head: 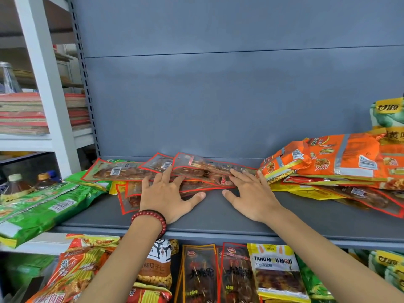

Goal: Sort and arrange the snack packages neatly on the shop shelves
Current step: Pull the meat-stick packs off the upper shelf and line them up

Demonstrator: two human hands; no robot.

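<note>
**Head view: red-edged snack packets (196,166) pressed down mid-shelf.**
The left grip (168,195) and right grip (251,195) are laid flat, fingers spread, nothing clasped, on the loose pile at the far middle of the shelf (218,215). The packets are judged light, limp and slippery, best taken by their sealed edges with the stack pressed together.

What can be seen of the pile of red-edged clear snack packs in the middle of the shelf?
The red-edged packs are flat, glossy see-through pouches holding brown food, some with white barcode labels. Several lie overlapping and askew on the grey shelf near its back panel. The left hand rests flat on them; the right hand touches their right end.
</note>
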